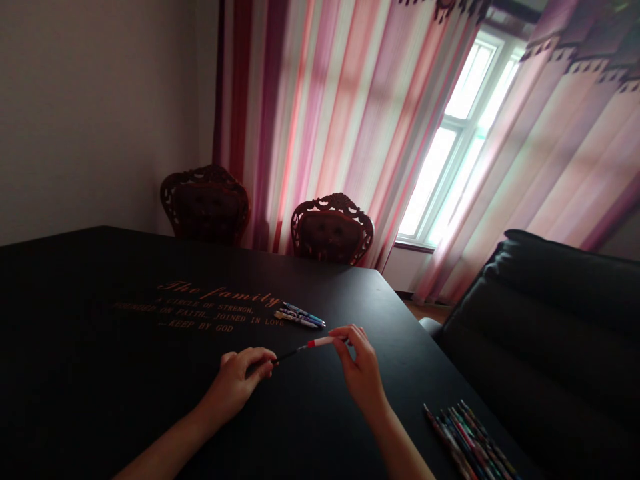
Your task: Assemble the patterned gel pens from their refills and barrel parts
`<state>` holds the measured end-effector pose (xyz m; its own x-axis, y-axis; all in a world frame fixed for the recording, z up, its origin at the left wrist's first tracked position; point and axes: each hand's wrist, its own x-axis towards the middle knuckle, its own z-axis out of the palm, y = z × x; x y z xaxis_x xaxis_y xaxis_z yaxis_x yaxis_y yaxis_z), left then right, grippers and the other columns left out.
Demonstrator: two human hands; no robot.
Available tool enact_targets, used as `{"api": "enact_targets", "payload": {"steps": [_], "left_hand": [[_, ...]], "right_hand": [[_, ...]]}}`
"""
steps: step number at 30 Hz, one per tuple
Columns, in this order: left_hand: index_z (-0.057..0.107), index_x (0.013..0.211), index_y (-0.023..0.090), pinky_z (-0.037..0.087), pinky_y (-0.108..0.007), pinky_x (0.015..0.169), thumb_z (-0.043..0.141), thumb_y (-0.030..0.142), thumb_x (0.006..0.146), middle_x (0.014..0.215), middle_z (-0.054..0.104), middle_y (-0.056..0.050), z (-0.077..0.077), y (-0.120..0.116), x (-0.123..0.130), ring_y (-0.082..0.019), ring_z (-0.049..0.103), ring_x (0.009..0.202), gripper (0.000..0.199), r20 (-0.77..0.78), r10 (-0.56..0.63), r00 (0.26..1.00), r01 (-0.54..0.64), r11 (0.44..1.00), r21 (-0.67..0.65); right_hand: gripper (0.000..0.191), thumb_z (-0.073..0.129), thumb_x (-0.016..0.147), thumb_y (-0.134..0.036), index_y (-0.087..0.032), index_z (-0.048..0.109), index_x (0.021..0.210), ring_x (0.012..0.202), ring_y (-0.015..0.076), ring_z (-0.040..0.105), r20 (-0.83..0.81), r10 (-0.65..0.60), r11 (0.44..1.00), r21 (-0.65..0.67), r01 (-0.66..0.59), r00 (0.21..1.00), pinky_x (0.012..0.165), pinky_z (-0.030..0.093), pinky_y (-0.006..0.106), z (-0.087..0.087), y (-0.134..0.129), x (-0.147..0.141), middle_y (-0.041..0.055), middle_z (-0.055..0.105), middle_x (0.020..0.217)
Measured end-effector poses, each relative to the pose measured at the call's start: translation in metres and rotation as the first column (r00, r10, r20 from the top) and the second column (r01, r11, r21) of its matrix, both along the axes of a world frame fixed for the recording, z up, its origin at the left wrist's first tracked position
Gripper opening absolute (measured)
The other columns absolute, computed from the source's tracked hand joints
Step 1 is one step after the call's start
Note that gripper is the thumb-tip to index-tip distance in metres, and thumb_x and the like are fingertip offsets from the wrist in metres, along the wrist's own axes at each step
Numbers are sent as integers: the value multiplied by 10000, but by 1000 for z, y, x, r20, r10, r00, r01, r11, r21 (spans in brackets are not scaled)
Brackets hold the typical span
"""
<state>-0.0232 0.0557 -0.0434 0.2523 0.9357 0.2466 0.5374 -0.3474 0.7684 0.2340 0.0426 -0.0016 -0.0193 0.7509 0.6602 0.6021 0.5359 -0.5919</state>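
Between my hands, above the black table, two slim pen pieces meet or nearly meet end to end. My left hand (239, 379) pinches a thin dark pen piece (288, 355) with a lighter, metallic-looking tip pointing right. The fingers of my right hand (364, 370) are closed on a white pen barrel (324, 341) with a red end facing left. Whether the tip is inside the red end, I cannot tell. Just beyond my right hand, several pens (301, 317) with white and blue bodies lie side by side on the table.
The black table (100, 373) carries printed gold lettering (220, 293). More pens (467, 440) lie in a row near its right edge. Two carved chairs (333, 233) stand at the far side, before striped curtains. A black sofa (550, 333) is on the right.
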Motion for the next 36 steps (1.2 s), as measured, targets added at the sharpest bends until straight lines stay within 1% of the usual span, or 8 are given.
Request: {"api": "enact_targets", "payload": {"steps": [11, 16, 19, 21, 24, 30, 34, 36], "left_hand": [[716, 970, 322, 303, -381, 875, 595, 392, 865, 863, 755, 24, 2, -1, 0, -245, 660, 863, 175, -27, -8, 1000, 9, 999, 31], [713, 1002, 345, 273, -390, 907, 617, 393, 863, 925, 740, 16, 5, -7, 2, -232, 640, 891, 175, -64, -47, 997, 51, 996, 71], [698, 1050, 339, 285, -383, 898, 656, 394, 834, 907, 734, 7, 9, -11, 4, -230, 627, 877, 227, -42, -36, 998, 40, 995, 90], [710, 991, 317, 294, -372, 882, 681, 400, 809, 889, 731, 7, 13, -13, 5, -231, 616, 870, 203, -30, -22, 999, 25, 995, 102], [717, 897, 295, 285, -370, 883, 679, 404, 808, 873, 729, 13, 18, -15, 6, -225, 604, 860, 146, -32, -30, 999, 34, 993, 115], [718, 880, 299, 263, -376, 868, 668, 376, 828, 855, 726, 23, 20, -16, 6, -209, 602, 823, 105, -42, -31, 999, 37, 989, 141], [716, 873, 289, 264, -374, 844, 674, 341, 829, 829, 723, 11, 17, -16, 6, -207, 595, 804, 81, -77, -39, 996, 53, 978, 201], [709, 875, 287, 258, -374, 842, 673, 315, 835, 822, 718, 16, 17, -17, 5, -199, 601, 795, 61, -95, -55, 994, 75, 972, 224]], "right_hand": [[160, 505, 928, -238, -228, 664, 910, 884, 213, 567, 10, 46, 999, -10, -46, 999, 820, 442, 336, 3, -3, -3, 39, 662, 883], [143, 549, 905, -219, -243, 690, 915, 892, 214, 571, 19, 142, 989, -53, -140, 990, 820, 446, 338, 5, -10, -13, 30, 675, 877], [138, 593, 872, -211, -242, 698, 956, 899, 217, 580, -7, 153, 983, -100, -153, 988, 819, 454, 338, 5, -13, -19, 34, 678, 895], [140, 623, 844, -200, -238, 701, 954, 894, 212, 591, -41, 146, 978, -143, -150, 988, 815, 459, 328, 3, -14, -23, 31, 675, 905], [117, 645, 823, -194, -232, 710, 912, 865, 198, 610, -82, 148, 967, -198, -161, 986, 803, 464, 311, 1, -15, -27, 22, 672, 898], [97, 666, 811, -235, -233, 726, 886, 829, 193, 636, -123, 160, 953, -239, -186, 979, 781, 478, 304, -1, -15, -27, 18, 691, 875], [100, 670, 821, -297, -225, 739, 820, 758, 178, 628, -53, 123, 965, -229, -132, 991, 714, 467, 280, -1, -15, -28, 17, 690, 803], [236, 637, 855, -357, -217, 721, 685, 692, 166, 609, 7, 106, 967, -235, -102, 994, 667, 444, 266, -4, -14, -30, 12, 676, 690]]}}
